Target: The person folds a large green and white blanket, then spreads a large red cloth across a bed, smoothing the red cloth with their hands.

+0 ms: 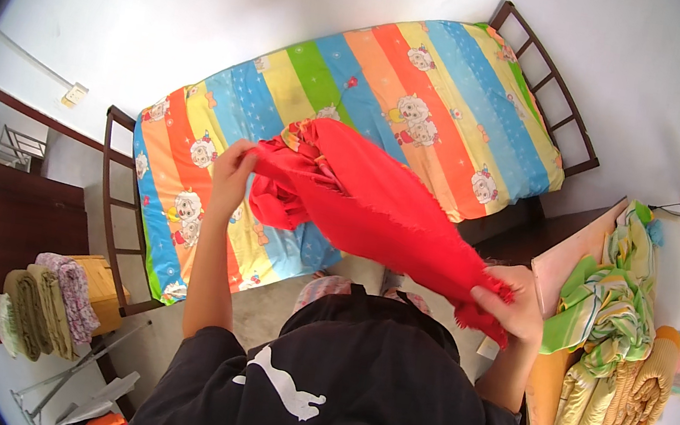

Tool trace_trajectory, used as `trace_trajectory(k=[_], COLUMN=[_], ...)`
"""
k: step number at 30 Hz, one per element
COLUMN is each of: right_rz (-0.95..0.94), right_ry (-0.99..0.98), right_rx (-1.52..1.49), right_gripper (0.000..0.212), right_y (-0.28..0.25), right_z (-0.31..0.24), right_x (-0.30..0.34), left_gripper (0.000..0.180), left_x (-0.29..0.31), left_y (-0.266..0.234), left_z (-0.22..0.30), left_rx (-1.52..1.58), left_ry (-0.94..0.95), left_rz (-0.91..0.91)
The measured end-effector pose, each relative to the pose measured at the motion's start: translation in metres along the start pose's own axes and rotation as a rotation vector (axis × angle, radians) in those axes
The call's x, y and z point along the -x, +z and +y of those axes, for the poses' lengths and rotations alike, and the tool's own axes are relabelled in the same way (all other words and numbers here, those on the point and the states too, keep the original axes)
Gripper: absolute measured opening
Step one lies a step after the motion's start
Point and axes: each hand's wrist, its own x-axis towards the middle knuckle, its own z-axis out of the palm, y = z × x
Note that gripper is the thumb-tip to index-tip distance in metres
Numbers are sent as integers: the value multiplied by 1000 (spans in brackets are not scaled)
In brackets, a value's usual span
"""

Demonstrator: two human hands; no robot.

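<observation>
A red cloth [386, 197] with a frayed edge stretches in the air between my two hands, in front of my body. My left hand [233, 172] is closed on its upper left end, where the fabric bunches and a patterned patch shows. At the lower right end, my right hand [513, 302] grips a gathered corner. Beyond the cloth lies a bed covered with a striped, cartoon-print sheet [308, 71], partly hidden behind the red fabric.
Dark metal bed rails [120, 202] stand at both bed ends. On the right, a green-and-white bundle of bedding [606, 314] and a rolled tan quilt [643, 390] are piled. Folded blankets [49, 305] sit at the left beside a brown door [12, 229].
</observation>
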Motion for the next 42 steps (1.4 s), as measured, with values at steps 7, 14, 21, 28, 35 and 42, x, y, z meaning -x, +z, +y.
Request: trace_trajectory(k=[7,14,21,28,35,42], right_rz=[-331,-324,-237,-213,-182,-167], right_ry=[-154,-145,-128,-130,-108,-37], right_rx=[123,105,128,106,113,117], right_gripper=[26,31,31,31,31,25], right_y=[5,1,-3,-8,-18,-24], right_z=[-34,-22,-17,-13,-13,-2], right_x=[-3,22,42,46,44,45], left_gripper=[11,18,31,24,23,19], left_x=[-49,-62,-54,-47,-44,-31], left_y=[116,192,226,229,192,152], left_z=[-43,-56,-80,-66,-92,-90], left_rx=[-301,-389,-449,-676,-636,-546], left_ry=[318,254,282,73,5,25], left_rz=[-356,-686,-1036,-1261,-1313,-1184])
